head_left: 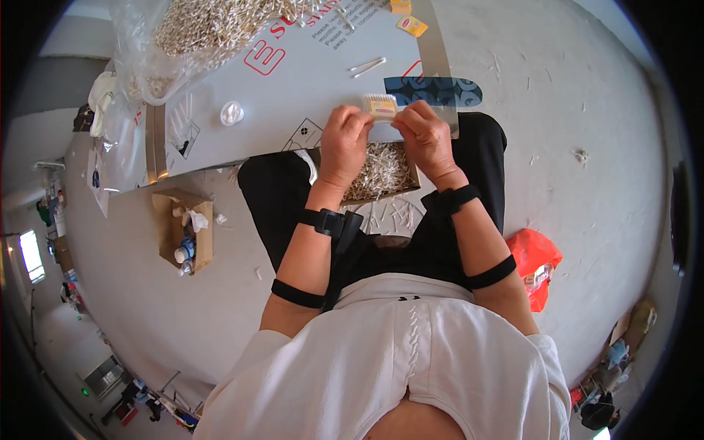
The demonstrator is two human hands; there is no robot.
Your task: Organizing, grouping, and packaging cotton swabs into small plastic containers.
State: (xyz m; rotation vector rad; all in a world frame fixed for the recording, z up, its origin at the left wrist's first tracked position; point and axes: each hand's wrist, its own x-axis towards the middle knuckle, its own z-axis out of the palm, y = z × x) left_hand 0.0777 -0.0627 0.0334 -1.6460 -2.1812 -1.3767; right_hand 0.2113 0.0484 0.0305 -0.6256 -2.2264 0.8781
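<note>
Swabs in a small clear packet sit pinched between both hands at the near edge of the board that serves as a worktop. Left hand grips the packet's left end with fingertips closed on it; right hand clamps the right end the same way. Just below the hands, on the person's lap, a cardboard box holds loose swabs. Two single swabs lie on the board beyond the packet, a small white cap lies toward its left side, and a clear bag of swabs slumps at the far left corner. An orange bag lies on the floor to the right.
</note>
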